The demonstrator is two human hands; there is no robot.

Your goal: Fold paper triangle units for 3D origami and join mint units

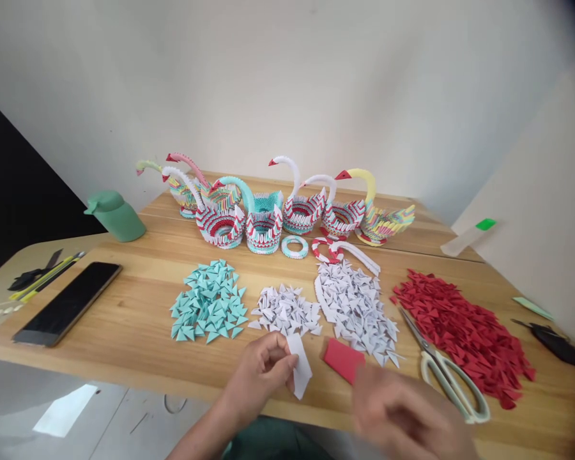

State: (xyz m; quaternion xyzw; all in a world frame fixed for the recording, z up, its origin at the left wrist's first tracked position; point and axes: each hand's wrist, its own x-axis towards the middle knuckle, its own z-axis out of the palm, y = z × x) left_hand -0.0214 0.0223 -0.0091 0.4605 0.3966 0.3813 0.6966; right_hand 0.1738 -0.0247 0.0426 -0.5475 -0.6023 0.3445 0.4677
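Note:
In my left hand (263, 374), thumb and fingers pinch a folded white paper strip (301, 370) above the table's front edge. My right hand (407, 412) is at the lower right, smeared by motion, its fingers curled; whether anything is in them I cannot make out. A red paper rectangle (342, 359) lies on the table between the hands, its right end meeting the blurred right fingers in view. Beyond the left hand is a pile of small white folded triangles (287, 308), with a larger white pile (357, 306) to its right.
Turquoise triangles (208, 303) lie at left, red ones (462, 332) at right. Scissors (445, 370) rest beside the red heap. Several paper swans (263, 223) and two paper rings (294, 246) stand behind. A phone (69, 303) and a green jug (117, 216) are on the left.

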